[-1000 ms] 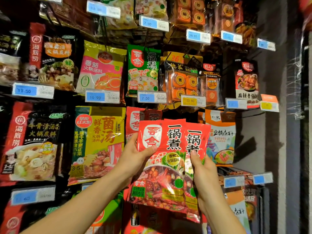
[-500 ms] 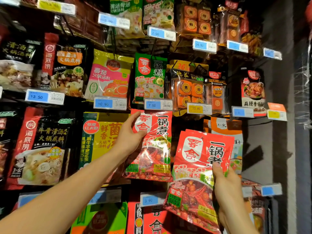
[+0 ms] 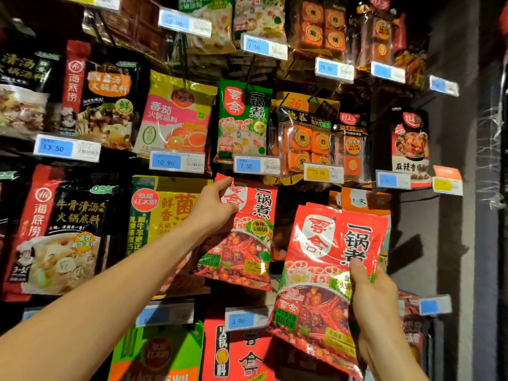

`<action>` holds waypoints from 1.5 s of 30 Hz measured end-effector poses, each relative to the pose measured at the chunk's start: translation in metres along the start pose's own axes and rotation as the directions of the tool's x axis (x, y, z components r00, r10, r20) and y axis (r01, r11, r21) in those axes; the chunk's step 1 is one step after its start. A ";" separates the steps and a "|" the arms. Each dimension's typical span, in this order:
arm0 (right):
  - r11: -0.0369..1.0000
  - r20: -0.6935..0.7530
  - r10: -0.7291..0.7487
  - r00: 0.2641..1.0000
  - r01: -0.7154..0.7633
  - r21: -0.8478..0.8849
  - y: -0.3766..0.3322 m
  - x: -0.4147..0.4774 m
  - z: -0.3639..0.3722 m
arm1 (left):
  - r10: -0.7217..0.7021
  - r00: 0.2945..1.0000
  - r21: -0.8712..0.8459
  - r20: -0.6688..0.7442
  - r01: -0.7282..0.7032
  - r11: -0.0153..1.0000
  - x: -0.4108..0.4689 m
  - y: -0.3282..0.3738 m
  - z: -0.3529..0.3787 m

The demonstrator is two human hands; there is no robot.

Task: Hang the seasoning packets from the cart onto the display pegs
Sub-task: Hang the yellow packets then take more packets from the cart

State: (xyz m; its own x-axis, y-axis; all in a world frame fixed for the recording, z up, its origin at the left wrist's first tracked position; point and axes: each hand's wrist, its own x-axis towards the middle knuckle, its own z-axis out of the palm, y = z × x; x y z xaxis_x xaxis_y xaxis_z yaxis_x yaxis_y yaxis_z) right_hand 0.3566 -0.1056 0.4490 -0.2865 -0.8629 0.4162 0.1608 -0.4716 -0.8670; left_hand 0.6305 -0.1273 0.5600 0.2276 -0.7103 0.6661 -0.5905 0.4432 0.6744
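- The grey-backed display wall [image 3: 439, 243] carries rows of foil pouches on pegs, on every side of the white-and-blue price tag marked 7.50 [image 3: 257, 165] in its middle row.
- The bundle of glossy red seasoning packets [image 3: 321, 276], printed with a white logo and black characters, is below and to the right of the price tag. It is tilted, off the pegs and in front of the hanging pouches.
- The single glossy red seasoning packet [image 3: 253, 243] of the same print is directly below the price tag, its top edge just under it. Whether its hole sits on a peg cannot be told.
- A green-and-white foil pouch [image 3: 243, 119] hangs just above the price tag.
- The right hand [image 3: 376, 306], below and right of the price tag, grips the bundle by its right edge, with the thumb pressed on the front and the fingers behind.
- The left hand [image 3: 213, 213], below and left of the price tag, pinches the single packet's upper left corner, with the index finger reaching up toward the tag.
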 end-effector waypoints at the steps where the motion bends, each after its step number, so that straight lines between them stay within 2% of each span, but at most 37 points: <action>1: 1.000 0.009 -0.002 1.000 0.002 0.008 -0.002 -0.001 0.000 | -0.005 1.000 0.022 -0.005 0.005 1.000 0.003 -0.003 0.001; 3: 1.000 0.026 -0.024 0.999 0.024 0.012 -0.004 -0.003 0.002 | 0.009 0.999 0.138 -0.046 -0.003 0.990 0.005 -0.009 0.006; 4: 0.999 0.033 -0.033 0.999 0.033 0.008 -0.005 -0.004 0.003 | 0.040 0.998 0.255 -0.055 -0.024 0.967 0.005 -0.012 0.009; 5: 0.999 0.040 -0.036 0.999 0.036 0.001 -0.004 -0.004 0.004 | 0.080 0.996 0.413 -0.049 -0.053 0.909 0.004 -0.015 0.013; 7: 0.998 0.048 -0.052 0.998 0.053 -0.024 -0.004 -0.004 0.006 | 0.130 0.991 0.697 -0.042 -0.065 0.714 -0.005 -0.010 0.016; 9: 0.997 0.046 -0.067 0.997 0.068 -0.020 -0.003 -0.004 0.008 | 0.211 0.971 0.841 -0.113 -0.020 0.541 -0.019 -0.001 0.015; 10: 0.997 0.043 -0.070 0.997 0.071 -0.014 -0.001 -0.004 0.009 | 0.259 0.954 0.857 -0.152 -0.003 0.515 -0.028 0.006 0.014; 11: 0.997 0.038 -0.075 0.996 0.075 -0.009 0.001 -0.005 0.011 | 0.294 0.936 0.834 -0.191 -0.003 0.552 -0.034 0.008 0.016; 12: 0.997 0.034 -0.082 0.996 0.082 -0.004 0.002 -0.006 0.012 | 0.295 0.931 0.749 -0.215 -0.037 0.662 -0.042 0.009 0.019; 13: 0.996 0.031 -0.092 0.995 0.091 0.010 0.002 -0.007 0.014 | 0.232 0.955 0.553 -0.186 -0.093 0.828 -0.050 0.009 0.022; 14: 0.995 0.029 -0.097 0.995 0.097 0.026 0.003 -0.009 0.018 | 0.132 0.989 0.220 -0.074 -0.113 0.969 -0.055 0.011 0.027; 15: 0.994 0.023 -0.102 0.995 0.101 0.039 0.001 -0.012 0.022 | 0.055 0.995 -0.101 0.089 -0.046 0.994 -0.060 0.012 0.033; 16: 0.993 0.022 -0.108 0.994 0.107 0.048 -0.001 -0.015 0.026 | 0.041 0.974 -0.289 0.221 0.026 0.957 -0.065 0.013 0.041; 17: 0.993 0.035 -0.106 0.994 0.104 0.057 -0.002 -0.018 0.031 | 0.066 0.953 -0.337 0.295 0.039 0.941 -0.069 0.012 0.047; 18: 0.993 0.042 -0.100 0.994 0.097 0.061 -0.003 -0.020 0.035 | 0.106 0.946 -0.328 0.305 0.000 0.945 -0.072 0.010 0.052; 21: 0.996 0.077 -0.092 0.993 0.091 0.020 -0.003 -0.023 0.045 | 0.142 0.967 -0.278 0.212 -0.080 0.957 -0.070 0.000 0.053; 26: 0.998 0.045 -0.019 0.999 0.016 0.061 -0.005 -0.020 0.046 | 0.034 0.991 -0.365 0.128 0.015 0.931 -0.068 -0.009 0.040; 28: 0.998 0.014 -0.012 1.000 0.011 0.066 -0.002 -0.017 0.039 | 0.017 0.999 -0.375 0.030 -0.004 0.927 -0.062 -0.009 0.031; 31: 0.998 -0.017 0.009 1.000 -0.007 0.065 0.004 -0.009 0.026 | 0.075 0.992 -0.270 -0.100 -0.099 0.958 -0.048 -0.007 0.013; 37: 0.999 -0.066 0.034 0.997 -0.033 0.020 0.001 0.001 0.014 | 0.238 0.966 -0.104 -0.096 -0.248 0.963 -0.037 -0.011 0.010; 45: 0.999 -0.054 0.036 0.998 -0.034 0.037 0.000 0.006 0.003 | 0.186 0.971 -0.057 -0.153 -0.197 0.979 -0.015 -0.009 0.010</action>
State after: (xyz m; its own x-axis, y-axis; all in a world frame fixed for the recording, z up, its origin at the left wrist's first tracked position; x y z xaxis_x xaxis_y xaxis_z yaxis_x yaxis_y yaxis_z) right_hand 0.3581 -0.1114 0.4529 -0.3314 -0.8682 0.3695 0.2051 -0.4485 -0.8699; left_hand 0.6250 -0.1262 0.5407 0.2294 -0.5231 0.8208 -0.5785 0.6050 0.5472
